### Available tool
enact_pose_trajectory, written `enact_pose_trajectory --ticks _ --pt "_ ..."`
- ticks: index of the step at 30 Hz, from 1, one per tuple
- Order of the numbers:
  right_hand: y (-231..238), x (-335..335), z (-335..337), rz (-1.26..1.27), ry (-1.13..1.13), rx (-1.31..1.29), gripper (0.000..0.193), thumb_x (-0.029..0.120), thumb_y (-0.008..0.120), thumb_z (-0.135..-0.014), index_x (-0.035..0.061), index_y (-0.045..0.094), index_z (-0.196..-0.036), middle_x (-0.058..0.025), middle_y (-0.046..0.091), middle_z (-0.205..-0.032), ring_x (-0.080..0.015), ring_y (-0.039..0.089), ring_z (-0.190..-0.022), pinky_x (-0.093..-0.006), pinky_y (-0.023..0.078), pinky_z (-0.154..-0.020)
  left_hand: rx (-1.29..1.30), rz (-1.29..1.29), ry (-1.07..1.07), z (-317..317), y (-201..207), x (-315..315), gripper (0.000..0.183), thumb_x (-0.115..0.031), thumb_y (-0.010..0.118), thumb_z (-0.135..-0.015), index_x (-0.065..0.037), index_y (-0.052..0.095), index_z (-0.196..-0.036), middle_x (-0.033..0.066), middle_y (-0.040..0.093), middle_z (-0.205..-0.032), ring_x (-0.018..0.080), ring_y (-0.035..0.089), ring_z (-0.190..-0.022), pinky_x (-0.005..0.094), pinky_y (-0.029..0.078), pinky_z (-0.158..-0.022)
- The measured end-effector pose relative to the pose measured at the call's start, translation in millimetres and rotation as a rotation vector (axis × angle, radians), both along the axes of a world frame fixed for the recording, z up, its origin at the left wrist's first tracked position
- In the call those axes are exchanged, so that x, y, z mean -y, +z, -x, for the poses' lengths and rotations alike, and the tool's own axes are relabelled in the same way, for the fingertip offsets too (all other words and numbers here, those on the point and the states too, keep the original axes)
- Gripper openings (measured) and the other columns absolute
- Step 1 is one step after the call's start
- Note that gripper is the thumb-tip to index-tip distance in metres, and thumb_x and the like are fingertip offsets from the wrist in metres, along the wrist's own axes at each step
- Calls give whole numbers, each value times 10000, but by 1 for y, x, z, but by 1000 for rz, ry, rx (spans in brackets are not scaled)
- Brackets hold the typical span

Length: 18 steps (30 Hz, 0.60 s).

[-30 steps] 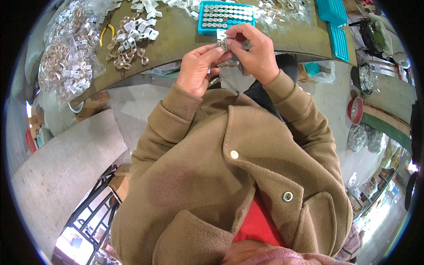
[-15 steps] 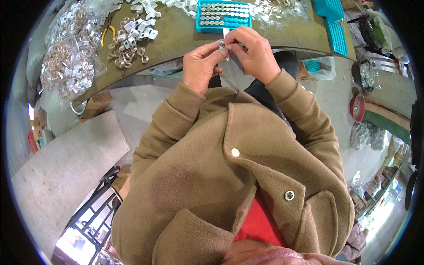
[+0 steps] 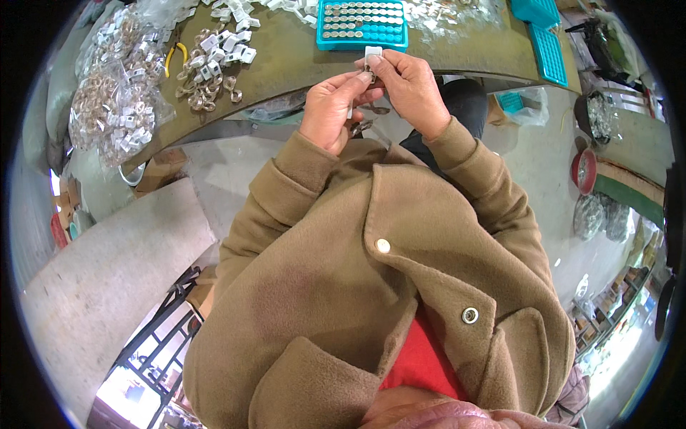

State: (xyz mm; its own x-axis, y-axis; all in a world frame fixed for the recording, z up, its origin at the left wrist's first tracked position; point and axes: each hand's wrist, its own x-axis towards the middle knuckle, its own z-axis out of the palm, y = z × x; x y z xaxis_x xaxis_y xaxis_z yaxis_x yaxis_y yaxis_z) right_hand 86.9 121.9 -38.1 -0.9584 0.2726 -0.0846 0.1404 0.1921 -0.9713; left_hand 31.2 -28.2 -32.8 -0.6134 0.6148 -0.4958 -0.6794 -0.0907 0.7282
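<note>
Beyond my lap, at the table's front edge, both hands are closed together on one small looped band (image 3: 376, 109) with a white tag (image 3: 373, 52). My left hand (image 3: 327, 114) pinches it between thumb and fingers. From the other side my right hand (image 3: 416, 91) grips near the tag, which sticks up past the fingertips. Brownish, see-through loops dangle below the hands; the pinched part is mostly hidden. Just beyond sits a turquoise tray (image 3: 326, 44) with rows of small round silvery discs, some of its front places without discs.
Tagged bands (image 3: 204, 89) lie heaped on the table (image 3: 279, 68), beside yellow-handled pliers (image 3: 176, 58) and bulging clear bags (image 3: 107, 118). Clear pieces (image 3: 450, 21) scatter right of the tray. Another turquoise tray (image 3: 547, 57) lies at the right end. A red basin (image 3: 584, 171) stands farther right.
My hands have drawn slightly back from the tray. The white tag now shows upright above my right fingertips, and brownish loops have come into sight below the hands.
</note>
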Motion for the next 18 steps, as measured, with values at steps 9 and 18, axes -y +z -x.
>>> enact_pose_trajectory --ticks 9,18 --pt "3 -6 -2 670 84 -67 280 160 537 -965 -62 637 -1104 -80 687 -948 -87 575 -683 -228 498 -659 641 -415 -76 11 -21 8 257 -222 571 -974 -49 523 -1159 88 624 -957 19 555 -673 116 413 -406" --pt "4 -12 -4 645 165 7 329 111 644 -898 -49 630 -1185 -95 685 -1023 -130 641 -894 -267 523 -814 722 -434 117 4 -18 2 266 -290 624 -940 -61 566 -1064 -3 574 -849 9 466 -571 134 309 -367"
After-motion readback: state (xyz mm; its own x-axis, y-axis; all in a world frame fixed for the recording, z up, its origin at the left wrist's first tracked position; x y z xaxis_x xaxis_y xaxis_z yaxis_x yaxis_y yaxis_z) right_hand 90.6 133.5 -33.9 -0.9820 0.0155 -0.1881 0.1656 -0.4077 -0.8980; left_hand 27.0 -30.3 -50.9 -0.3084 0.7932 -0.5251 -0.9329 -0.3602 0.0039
